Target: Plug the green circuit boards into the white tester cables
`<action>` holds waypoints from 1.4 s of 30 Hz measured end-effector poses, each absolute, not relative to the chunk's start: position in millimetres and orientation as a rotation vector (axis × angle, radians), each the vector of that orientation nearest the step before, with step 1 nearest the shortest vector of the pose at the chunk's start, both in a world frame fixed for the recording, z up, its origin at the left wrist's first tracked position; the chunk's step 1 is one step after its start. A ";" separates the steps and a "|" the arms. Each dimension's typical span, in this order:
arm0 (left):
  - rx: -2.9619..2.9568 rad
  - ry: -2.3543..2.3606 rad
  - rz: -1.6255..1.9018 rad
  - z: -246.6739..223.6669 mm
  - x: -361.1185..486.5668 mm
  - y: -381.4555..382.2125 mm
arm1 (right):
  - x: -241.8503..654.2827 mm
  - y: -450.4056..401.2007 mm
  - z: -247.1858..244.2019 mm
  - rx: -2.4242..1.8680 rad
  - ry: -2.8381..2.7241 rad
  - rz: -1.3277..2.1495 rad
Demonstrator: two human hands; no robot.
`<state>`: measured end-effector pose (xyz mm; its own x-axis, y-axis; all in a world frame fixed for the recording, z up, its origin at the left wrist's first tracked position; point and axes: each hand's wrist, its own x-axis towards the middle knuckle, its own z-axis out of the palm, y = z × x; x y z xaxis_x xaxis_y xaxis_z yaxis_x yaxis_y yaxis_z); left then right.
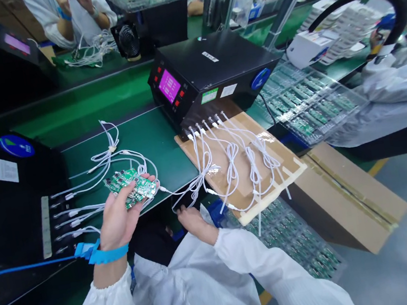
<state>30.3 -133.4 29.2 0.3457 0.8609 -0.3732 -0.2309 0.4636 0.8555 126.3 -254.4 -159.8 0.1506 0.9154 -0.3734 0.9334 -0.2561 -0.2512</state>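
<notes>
My left hand (118,220), with a blue strap on its wrist, grips a green circuit board (132,186) above the front edge of the green table (155,129). The thumb lies on top of the board and the fingers are under it. To its right, my right hand (194,220) is closed on a white cable (179,196) at the table's edge. Bundles of white cables (232,161) lie on a brown board (216,191) and run from a black box with a pink screen (169,85). More white cables (112,150) lie behind the circuit board.
A black box (21,178) with plugged cables stands at the left. Trays of circuit boards (306,102) are at the right and below (294,235). A cardboard box (345,193) stands at the right. Other people (71,19) work across the table and at the right.
</notes>
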 end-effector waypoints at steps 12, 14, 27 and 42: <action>0.943 1.023 1.097 59.6 -1.2 -102.8 | 150.0 -300.0 -59.9 2.096 2.331 -2.823; 0.878 1.053 1.213 65.4 -7.4 -99.7 | 145.9 -294.9 -62.0 2.064 2.140 -3.248; 0.801 0.962 0.473 44.1 -10.7 -138.7 | 134.5 -263.5 -45.0 2.368 1.835 -3.112; 0.888 1.026 0.457 38.1 -9.5 -142.3 | 126.7 -234.0 -28.7 3.103 2.507 -1.821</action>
